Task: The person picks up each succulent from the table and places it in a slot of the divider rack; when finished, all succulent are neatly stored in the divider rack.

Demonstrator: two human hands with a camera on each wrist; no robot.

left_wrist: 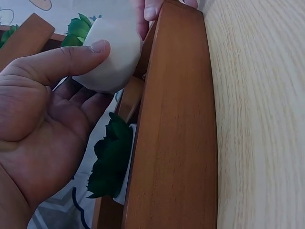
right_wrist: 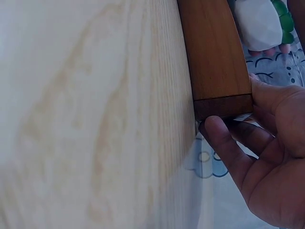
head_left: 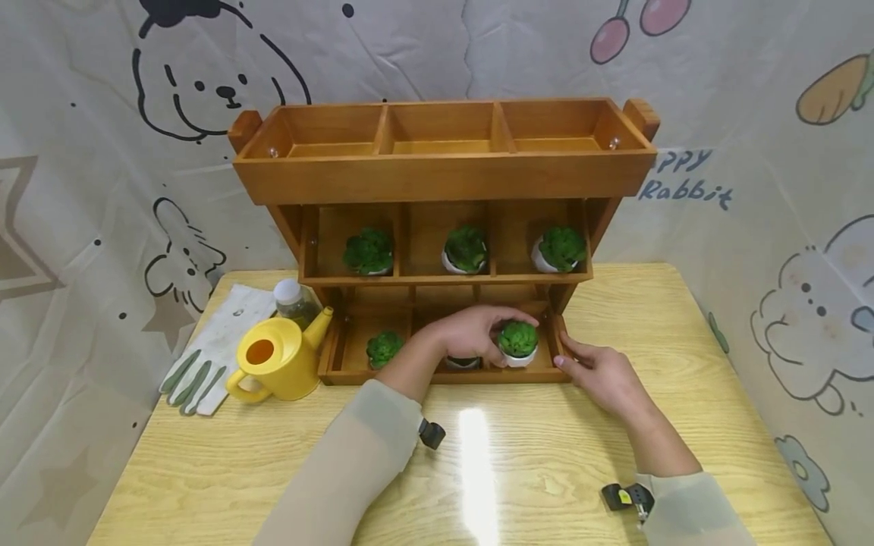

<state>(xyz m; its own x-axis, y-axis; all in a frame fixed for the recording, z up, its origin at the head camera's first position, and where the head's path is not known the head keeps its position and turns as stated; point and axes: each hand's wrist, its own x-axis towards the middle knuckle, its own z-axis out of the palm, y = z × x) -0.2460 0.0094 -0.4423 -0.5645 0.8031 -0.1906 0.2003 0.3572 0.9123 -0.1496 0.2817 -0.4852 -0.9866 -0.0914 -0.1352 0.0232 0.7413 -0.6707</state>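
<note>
My left hand (head_left: 474,334) holds a small potted succulent (head_left: 517,341), its green leaves up and white faceted pot (left_wrist: 112,52) between thumb and fingers. It is over the right compartment of the bottom tier of a wooden three-tier plant shelf (head_left: 444,178). In the left wrist view, the pot is above the front board (left_wrist: 174,119). My right hand (head_left: 604,377) grips the bottom tier's right end, its digits around the end corner (right_wrist: 224,105). Another succulent (head_left: 385,349) sits in the bottom left compartment; the middle one (left_wrist: 112,157) is partly hidden behind my left hand.
Three potted succulents, including one at the middle (head_left: 466,250), stand on the second tier. Left of the shelf are a yellow watering can (head_left: 287,356), a white-capped bottle (head_left: 297,302) and gloves (head_left: 218,341). A printed cloth (head_left: 423,45) hangs behind the wooden table (head_left: 546,470).
</note>
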